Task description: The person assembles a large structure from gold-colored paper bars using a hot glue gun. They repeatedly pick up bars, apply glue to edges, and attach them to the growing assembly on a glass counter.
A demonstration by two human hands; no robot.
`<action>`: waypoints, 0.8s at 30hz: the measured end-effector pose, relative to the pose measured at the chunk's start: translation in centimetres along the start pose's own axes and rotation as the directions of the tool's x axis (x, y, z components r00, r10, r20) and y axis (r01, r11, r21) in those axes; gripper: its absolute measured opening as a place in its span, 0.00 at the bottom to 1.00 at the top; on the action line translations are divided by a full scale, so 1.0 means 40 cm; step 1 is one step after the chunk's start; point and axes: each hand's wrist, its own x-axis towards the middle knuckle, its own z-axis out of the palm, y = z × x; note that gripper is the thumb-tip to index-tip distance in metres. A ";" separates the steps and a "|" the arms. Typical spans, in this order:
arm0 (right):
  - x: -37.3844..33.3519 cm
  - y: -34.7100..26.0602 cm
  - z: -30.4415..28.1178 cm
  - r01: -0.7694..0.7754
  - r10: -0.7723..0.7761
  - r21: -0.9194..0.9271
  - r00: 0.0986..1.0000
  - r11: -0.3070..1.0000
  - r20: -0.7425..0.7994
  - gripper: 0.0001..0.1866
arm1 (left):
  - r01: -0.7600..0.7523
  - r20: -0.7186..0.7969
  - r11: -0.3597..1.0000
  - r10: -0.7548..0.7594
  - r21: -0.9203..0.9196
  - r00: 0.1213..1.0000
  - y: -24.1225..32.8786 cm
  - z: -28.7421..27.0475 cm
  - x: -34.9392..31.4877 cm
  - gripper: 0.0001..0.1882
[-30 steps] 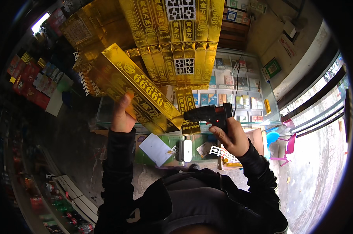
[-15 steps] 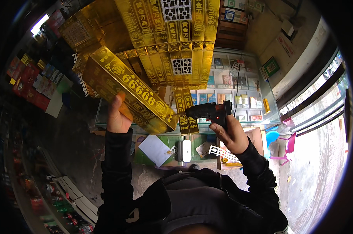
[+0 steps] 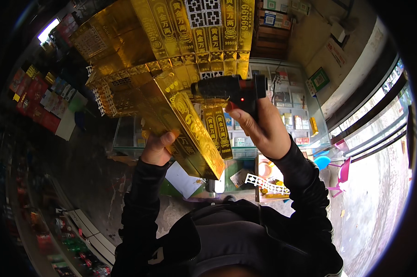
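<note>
Overhead, left hand point(image 3: 157, 148) gripping gold bar box point(image 3: 183, 127), right hand point(image 3: 259, 127) clutching black glue gun point(image 3: 227, 87) beside it

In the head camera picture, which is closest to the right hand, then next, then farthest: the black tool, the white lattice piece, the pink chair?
1. Black tool: held in the right hand, pointing left toward the gold box.
2. White lattice piece: just below that hand, beside its sleeve.
3. Pink chair: farthest, off to the right by the window.
</note>
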 end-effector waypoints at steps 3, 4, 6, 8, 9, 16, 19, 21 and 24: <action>0.006 -0.005 -0.009 0.116 -0.124 -0.123 0.990 0.986 -0.061 0.24 | -0.042 0.005 0.999 0.042 0.006 0.999 -0.016 0.013 0.001 0.38; 0.005 -0.005 -0.011 0.163 -0.179 -0.187 0.981 0.969 -0.071 0.24 | -0.029 0.013 0.999 0.029 -0.019 0.999 -0.019 0.014 0.003 0.39; -0.018 -0.005 -0.012 0.061 -0.066 -0.191 0.998 0.980 -0.021 0.25 | -0.042 0.026 0.997 0.043 -0.061 0.999 -0.019 0.012 0.007 0.39; -0.041 -0.004 -0.014 0.051 -0.048 -0.177 0.999 0.983 0.024 0.25 | -0.038 0.016 0.999 0.039 -0.031 0.999 -0.010 0.006 0.012 0.40; -0.047 -0.002 -0.016 0.091 -0.086 -0.159 0.995 0.983 0.040 0.26 | -0.043 0.010 0.999 0.043 -0.016 0.999 -0.006 0.004 0.013 0.41; -0.010 0.009 -0.025 0.004 -0.002 0.038 1.000 0.999 -0.031 0.25 | -0.025 0.003 0.998 0.025 0.065 1.000 -0.026 0.040 0.010 0.36; -0.020 0.013 -0.024 0.081 -0.082 -0.071 0.997 0.994 -0.010 0.25 | 0.002 0.007 0.998 -0.002 0.062 1.000 -0.023 0.042 0.008 0.36; -0.038 0.022 -0.022 0.157 -0.158 -0.059 0.987 0.986 -0.006 0.25 | -0.010 -0.005 0.999 0.010 0.043 1.000 -0.017 0.036 0.005 0.36; -0.065 0.044 -0.031 0.111 -0.112 -0.120 0.994 0.987 -0.003 0.25 | -0.009 -0.032 0.999 0.011 0.040 0.999 -0.017 0.023 -0.002 0.36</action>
